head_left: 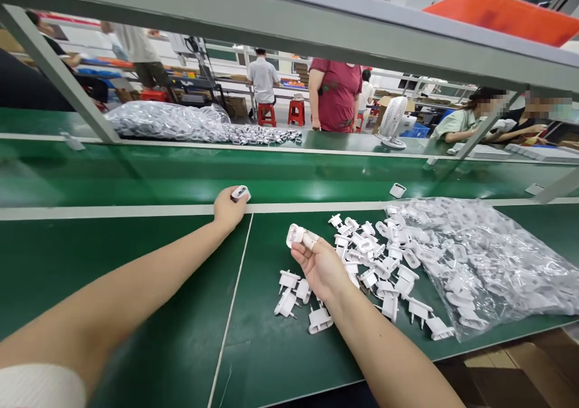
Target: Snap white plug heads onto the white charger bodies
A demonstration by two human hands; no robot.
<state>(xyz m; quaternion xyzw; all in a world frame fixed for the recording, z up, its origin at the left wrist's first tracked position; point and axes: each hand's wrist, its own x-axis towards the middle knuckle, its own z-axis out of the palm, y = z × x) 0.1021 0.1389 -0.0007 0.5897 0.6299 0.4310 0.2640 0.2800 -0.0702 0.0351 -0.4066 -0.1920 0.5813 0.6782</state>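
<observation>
At the rail beside the green belt, my left hand [230, 210] grips a small white part with a dark recess [241, 193]. Nearer the middle, my right hand [320, 266] is closed on a white plastic plug piece [296, 235], its oval end pointing left. Under and beside my right hand, several loose white plug pieces [362, 245] with pins lie on the green table [266, 360]. A clear plastic bag [511, 257] full of similar white pieces lies to the right of them.
Two white parts [398, 190] lie apart on the green belt [294, 178]. Beyond it are a bag of small parts [167, 120], a white fan [393, 121] and several people. A grey shelf frame [271, 28] crosses overhead. Cardboard [525, 366] sits below the table at the lower right.
</observation>
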